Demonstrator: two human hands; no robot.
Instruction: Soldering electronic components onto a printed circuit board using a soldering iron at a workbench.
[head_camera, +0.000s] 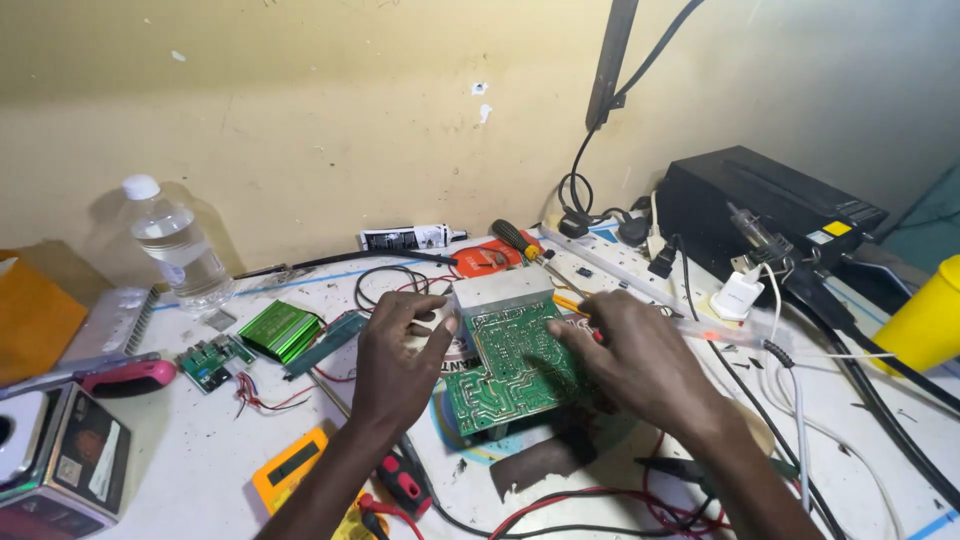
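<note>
A green circuit board (505, 368) with a silver metal heat sink (500, 291) at its far end is tilted up in the middle of the white bench (190, 460), solder side towards me. My left hand (400, 360) grips its left edge, thumb against the heat sink. My right hand (640, 360) holds the right edge, with the fingertips resting on the solder side. A screwdriver (525, 246) with a black and red handle lies just behind the board.
A water bottle (178, 243) stands at the back left, with a green metal case (279, 329) and a small green board (209, 361) nearby. A yellow multimeter (292, 472) and red probe leads (590, 500) lie in front. A black box (765, 205), white charger (738, 294) and cables sit right.
</note>
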